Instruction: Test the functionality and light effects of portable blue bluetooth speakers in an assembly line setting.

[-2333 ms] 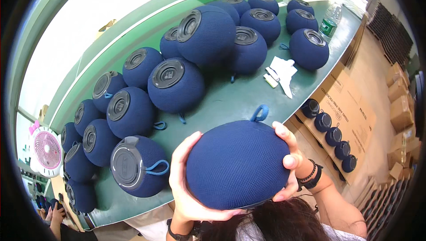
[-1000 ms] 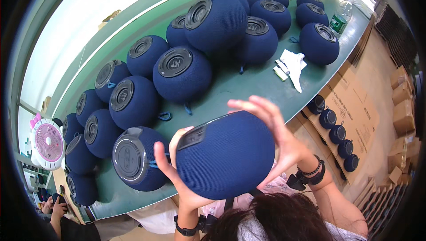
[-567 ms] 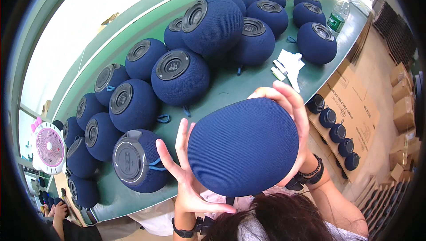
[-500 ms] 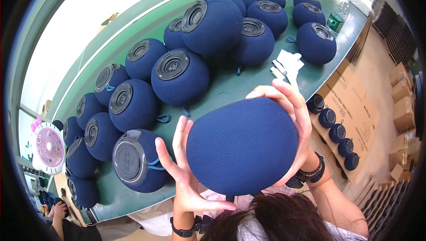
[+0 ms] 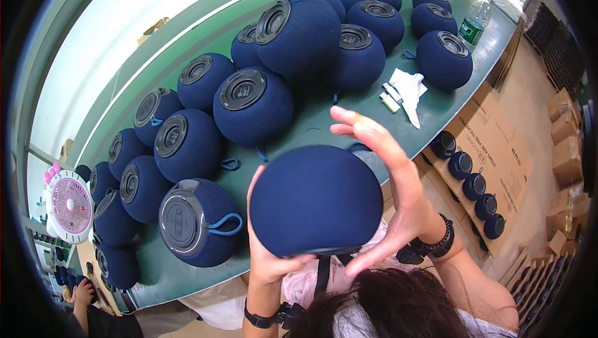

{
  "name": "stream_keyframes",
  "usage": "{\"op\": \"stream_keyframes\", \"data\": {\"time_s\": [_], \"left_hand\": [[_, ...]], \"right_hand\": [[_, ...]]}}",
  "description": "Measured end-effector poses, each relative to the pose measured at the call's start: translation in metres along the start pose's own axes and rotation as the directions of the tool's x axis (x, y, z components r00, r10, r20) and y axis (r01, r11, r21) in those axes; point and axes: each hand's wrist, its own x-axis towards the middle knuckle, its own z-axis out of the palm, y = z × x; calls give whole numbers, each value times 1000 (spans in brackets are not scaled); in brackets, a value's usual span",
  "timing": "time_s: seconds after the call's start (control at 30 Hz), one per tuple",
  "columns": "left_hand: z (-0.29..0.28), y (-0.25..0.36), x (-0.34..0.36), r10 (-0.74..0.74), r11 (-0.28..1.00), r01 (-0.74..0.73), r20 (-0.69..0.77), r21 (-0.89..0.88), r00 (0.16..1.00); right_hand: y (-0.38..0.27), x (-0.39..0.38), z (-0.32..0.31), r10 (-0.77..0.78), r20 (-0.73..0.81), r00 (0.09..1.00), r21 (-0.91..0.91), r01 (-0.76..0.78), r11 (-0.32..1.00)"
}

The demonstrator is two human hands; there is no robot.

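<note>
Green and long, the bench (image 5: 311, 132) curves from the lower left to the upper right, with a pale wall along its far edge and a tan floor to its right. Cardboard boxes (image 5: 564, 145) stand stacked on that floor near the right rim, and a flat carton (image 5: 498, 145) lies beside the bench with a row of small dark speakers (image 5: 473, 185) on it.

Round navy speakers (image 5: 252, 104) crowd the bench top, most with a grey disc end facing up; some rest on top of others. One speaker with a blue loop (image 5: 199, 223) sits at the near edge, just beside the left hand.

Both hands hold one held speaker (image 5: 316, 201) up above the near edge of the bench, close under the camera, its fabric side toward the view. The left hand (image 5: 265, 257) cups it from below and the left, fingers pressed on the cloth. The right hand (image 5: 398, 195) grips its right side, thumb under the bottom rim, while the upper fingers stand spread and lifted off the top.

A pink fan (image 5: 68, 207) stands at the left end. White gloves (image 5: 408, 89) lie near the right edge, and a clear bottle (image 5: 474, 22) stands beyond them.
</note>
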Motion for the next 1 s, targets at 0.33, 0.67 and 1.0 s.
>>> {"op": "stream_keyframes", "data": {"time_s": [0.33, 0.67, 1.0], "left_hand": [[14, -41, -3, -119, 659, 221, 191, -719, 974], [3, -4, 13, 149, 989, -149, -27, 10, 988], [0, -29, 0, -212, 900, 189, -14, -392, 977]], "right_hand": [[1, -28, 48, 208, -40, 977, 34, -207, 978], [-9, 2, 12, -78, -62, 995, -26, 76, 997], [-10, 2, 14, 30, -47, 998, 137, -23, 990]]}}
